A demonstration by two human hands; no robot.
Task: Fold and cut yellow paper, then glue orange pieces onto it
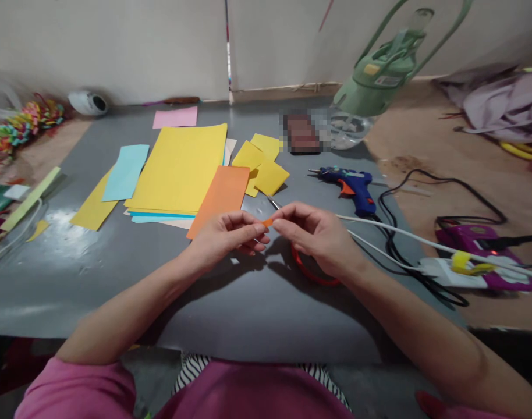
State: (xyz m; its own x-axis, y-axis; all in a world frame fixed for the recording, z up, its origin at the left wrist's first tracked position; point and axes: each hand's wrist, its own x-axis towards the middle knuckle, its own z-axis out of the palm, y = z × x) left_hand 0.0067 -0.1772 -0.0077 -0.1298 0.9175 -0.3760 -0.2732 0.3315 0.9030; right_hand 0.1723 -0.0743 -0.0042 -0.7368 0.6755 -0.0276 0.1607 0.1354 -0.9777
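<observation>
A small piece of orange paper [267, 222] is pinched between the fingertips of both hands, above the grey table cover. My left hand [231, 231] grips its left end with thumb and forefinger, the other fingers curled below. From the other side my right hand [316, 233] closes on the right end. Under the right hand lies a pair of scissors with red handles [312, 274], partly covered by it. Just beyond the left hand, an orange paper strip [224, 195] rests across a stack of yellow sheets [178, 169].
Yellow squares [272, 176] lie beside the stack. A blue glue gun [351, 185] with its cable is at the right, near a purple-and-white power strip [479, 262]. A green-topped bottle [371, 87] and a phone [301, 132] stand farther back. Blue paper [126, 173] lies left.
</observation>
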